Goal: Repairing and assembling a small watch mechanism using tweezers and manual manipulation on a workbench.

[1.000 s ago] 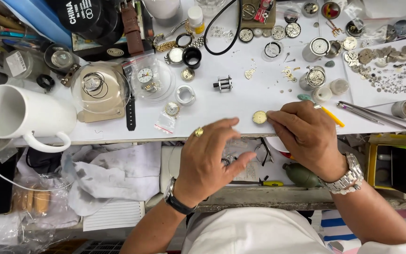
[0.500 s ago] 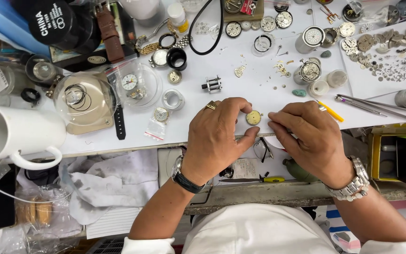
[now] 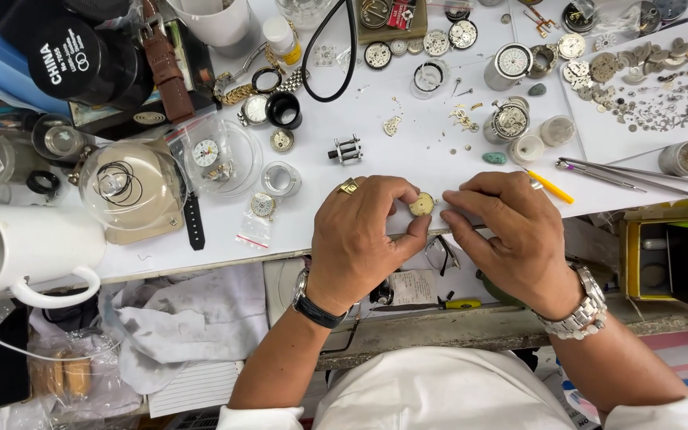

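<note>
Left of the small round watch movement (image 3: 421,205), a white mug (image 3: 17,251) lay on its side at the bench's edge. Nearer, the left hand (image 3: 364,236) was curled, pinching that movement between thumb and fingertips. Right of it, the right hand (image 3: 511,235) was closed with fingertips at its rim; yellow-tipped tweezers (image 3: 551,185) lay beyond.

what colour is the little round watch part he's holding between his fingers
Pale gold, brass-like. The round watch part sits between the left hand and right hand, clearest in the head view.
</note>
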